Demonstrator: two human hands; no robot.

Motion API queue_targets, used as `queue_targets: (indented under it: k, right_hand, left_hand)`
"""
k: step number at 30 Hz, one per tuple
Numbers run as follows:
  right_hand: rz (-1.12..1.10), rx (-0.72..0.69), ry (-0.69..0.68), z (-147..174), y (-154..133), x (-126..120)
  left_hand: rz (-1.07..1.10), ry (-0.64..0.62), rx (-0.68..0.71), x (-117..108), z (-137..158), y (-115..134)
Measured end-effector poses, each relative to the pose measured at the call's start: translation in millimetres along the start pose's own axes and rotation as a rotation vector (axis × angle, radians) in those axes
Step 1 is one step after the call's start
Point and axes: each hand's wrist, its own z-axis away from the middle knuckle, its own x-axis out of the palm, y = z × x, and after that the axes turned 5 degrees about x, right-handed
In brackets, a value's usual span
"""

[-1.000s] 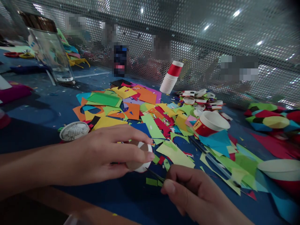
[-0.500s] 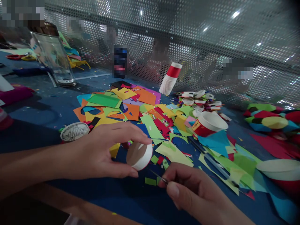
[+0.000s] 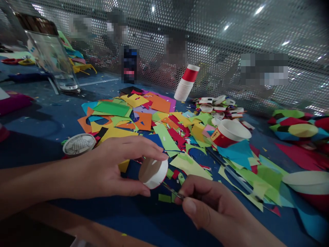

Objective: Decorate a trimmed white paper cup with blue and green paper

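Note:
My left hand point(image 3: 120, 166) grips the short round base of a paper cup point(image 3: 156, 175) between thumb and fingers. It is tilted, with its white wall facing right and a thin red line along its edge. In my right hand point(image 3: 205, 202), thumb and forefinger pinch a thin, pointed metal tool point(image 3: 171, 189); its handle is hidden in the palm. The tool's tip is at the lower right edge of the cup base; whether it pierces the paper I cannot tell. Beyond both hands lie colored paper scraps point(image 3: 164, 135). Left of my wrist sits a cup base with a drawing point(image 3: 79, 144).
A stack of paper cups point(image 3: 187, 84) leans farther back, near several cut cup rings point(image 3: 218, 106). A red-and-white cup point(image 3: 231, 132) and a craft knife point(image 3: 239, 180) lie at right. A glass bottle point(image 3: 51, 58) stands at back left. Perforated metal point(image 3: 154, 31) closes off the back.
The tool's tip has come up against the edge of the cup base, and more of its shaft shows. My left hand has barely moved. The view has shifted slightly.

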Motion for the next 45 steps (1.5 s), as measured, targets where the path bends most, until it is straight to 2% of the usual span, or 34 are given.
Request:
queue_targets:
  k: [4,8,13,15,21,26,31,40,45]
  right_hand:
    - [0.003,-0.009,0.008,-0.5,-9.5,1.4]
    - [-0.040,0.014,-0.006,0.8,-5.2,0.0]
    - [-0.113,0.031,-0.065,1.9,3.5,-1.9]
    - [-0.096,0.053,-0.066,2.9,4.5,-2.4]
    - [0.037,0.121,-0.007,4.6,5.8,-1.6]
    - [0.104,0.123,-0.017,-0.7,5.4,-1.0]
    - [0.097,0.104,-0.020,0.9,5.3,-1.1]
    - [0.064,0.084,-0.093,3.8,4.8,-1.6]
    - [0.032,0.094,-0.083,5.6,3.7,-1.6]
  left_hand:
    - [0.265,-0.022,-0.186,1.3,-0.3,0.6]
    - [0.587,-0.064,-0.370,1.1,-0.6,3.8]
    - [0.687,-0.079,-0.448,-1.2,-0.5,7.2]
    - [0.685,-0.080,-0.440,-2.2,-0.4,7.4]
    - [0.622,-0.062,-0.283,-3.4,1.2,7.1]
    - [0.641,-0.093,-0.290,-1.5,3.4,6.0]
    - [0.553,-0.109,-0.295,-0.2,0.6,4.2]
    - [0.391,-0.092,-0.299,3.6,1.8,3.4]
    - [0.354,-0.059,-0.240,4.6,1.0,2.2]
